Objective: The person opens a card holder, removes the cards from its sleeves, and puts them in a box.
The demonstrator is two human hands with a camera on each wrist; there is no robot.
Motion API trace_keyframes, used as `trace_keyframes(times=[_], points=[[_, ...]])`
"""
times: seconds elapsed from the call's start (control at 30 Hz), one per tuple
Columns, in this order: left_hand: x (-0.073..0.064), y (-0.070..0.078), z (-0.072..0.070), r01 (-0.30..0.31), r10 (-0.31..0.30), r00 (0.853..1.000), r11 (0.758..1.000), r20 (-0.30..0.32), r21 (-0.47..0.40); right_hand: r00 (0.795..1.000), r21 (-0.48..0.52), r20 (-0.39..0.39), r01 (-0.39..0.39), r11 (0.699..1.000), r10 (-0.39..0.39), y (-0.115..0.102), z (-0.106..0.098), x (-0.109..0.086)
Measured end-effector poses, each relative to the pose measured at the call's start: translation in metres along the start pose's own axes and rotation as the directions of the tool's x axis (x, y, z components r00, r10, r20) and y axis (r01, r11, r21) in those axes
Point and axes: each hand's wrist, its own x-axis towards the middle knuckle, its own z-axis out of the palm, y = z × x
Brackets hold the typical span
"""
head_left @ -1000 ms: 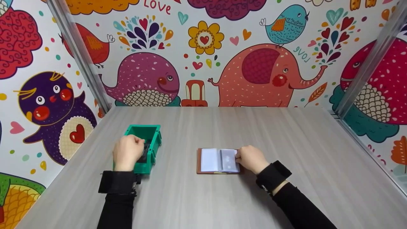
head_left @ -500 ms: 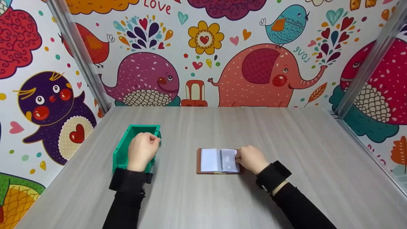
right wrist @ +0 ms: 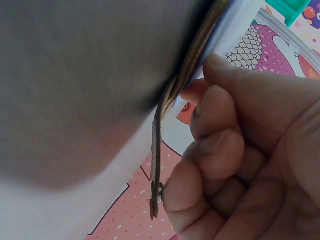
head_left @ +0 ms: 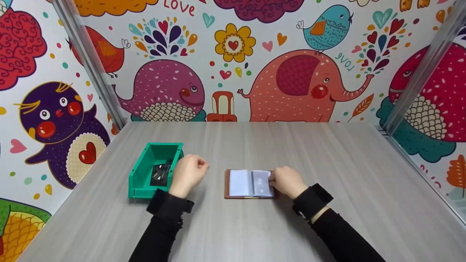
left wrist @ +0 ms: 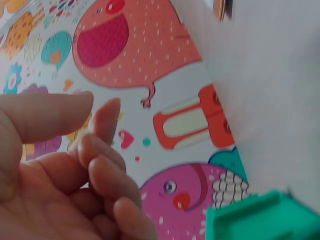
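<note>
A card holder (head_left: 239, 183) with a brown cover and clear plastic sleeves lies spread out on the table. At its right edge my right hand (head_left: 288, 182) pinches the sleeves between thumb and index finger. The right wrist view shows the thumb of that hand (right wrist: 240, 135) on the sleeves, beside a brown strap (right wrist: 156, 170) with a metal snap. My left hand (head_left: 188, 174) is above the table, between the green bin (head_left: 140, 182) and the card holder. In the left wrist view its fingers (left wrist: 107, 175) are loosely curled, with nothing visible between them and the thumb.
Inside the green bin lie glossy black flat pieces (head_left: 160, 174), partly hidden by the left hand. Wooden-looking table (head_left: 233, 225) surrounds the things. Patterned panels (head_left: 225, 54) with metal posts (head_left: 418, 83) border the back and sides.
My left hand has risen out of the green bin and moved right, past its right wall, uncovering the black pieces. The right hand and the card holder have stayed in place.
</note>
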Motion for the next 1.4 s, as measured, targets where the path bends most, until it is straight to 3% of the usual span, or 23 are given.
trace_keyframes(times=[0.33, 0.7, 0.93, 1.2, 1.4], points=[[-0.003, 0.018, 0.032, -0.037, 0.033, 0.990, 0.999, 0.134, 0.027, 0.997, -0.021, 0.056, -0.047, 0.999, 0.048, 0.001, 0.002, 0.002], [-0.005, 0.029, 0.052, -0.090, 0.074, 0.967, 0.994, 0.244, 0.058, 0.998, -0.015, 0.054, -0.042, 0.999, 0.043, 0.002, 0.001, 0.002], [-0.007, 0.030, 0.063, -0.134, 0.104, 0.959, 0.986, 0.263, 0.098, 0.997, -0.012, 0.059, -0.054, 0.998, 0.055, 0.001, 0.001, 0.002], [-0.011, 0.030, 0.069, -0.172, 0.129, 0.962, 0.971, 0.242, 0.165, 0.997, -0.016, 0.055, -0.044, 0.999, 0.045, 0.002, 0.003, 0.003], [-0.010, 0.033, 0.071, -0.155, 0.092, 0.960, 0.961, 0.263, 0.230, 0.999, -0.009, 0.044, -0.030, 1.000, 0.030, 0.003, 0.003, 0.002]])
